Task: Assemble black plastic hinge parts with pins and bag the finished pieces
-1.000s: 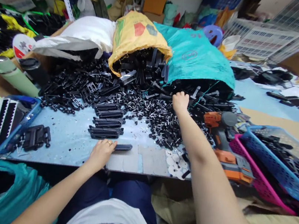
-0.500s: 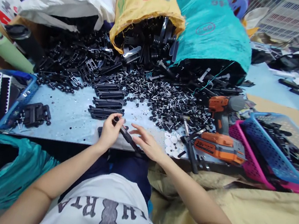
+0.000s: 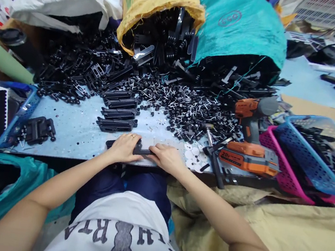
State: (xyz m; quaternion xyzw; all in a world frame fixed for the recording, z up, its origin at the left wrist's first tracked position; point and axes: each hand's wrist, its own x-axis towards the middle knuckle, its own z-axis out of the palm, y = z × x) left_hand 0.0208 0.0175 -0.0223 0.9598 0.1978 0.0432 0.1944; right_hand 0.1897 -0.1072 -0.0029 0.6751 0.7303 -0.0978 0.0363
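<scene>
A long black plastic part [image 3: 142,151] lies level at the front edge of the bench, between my two hands. My left hand [image 3: 123,148] is wrapped over its left side, the palm covering much of it. With fingers and thumb pinched together, my right hand [image 3: 166,157] holds the other end. A black end [image 3: 109,144] sticks out left of my left hand; whether it belongs to the same part I cannot tell. Just beyond my hands, several similar long black parts [image 3: 116,124] lie stacked in a row.
Small black-headed metal pins [image 3: 184,115] are heaped behind my hands. At the right stand an orange cordless drill [image 3: 249,156], a hammer [image 3: 216,168] and a blue basket [image 3: 306,123]. Sacks of black parts, among them a yellow sack [image 3: 163,3], line the back.
The black part has gone from a slanted hold to lying level on the bench edge. My left hand has flattened over it, and my right hand has closed on its right end.
</scene>
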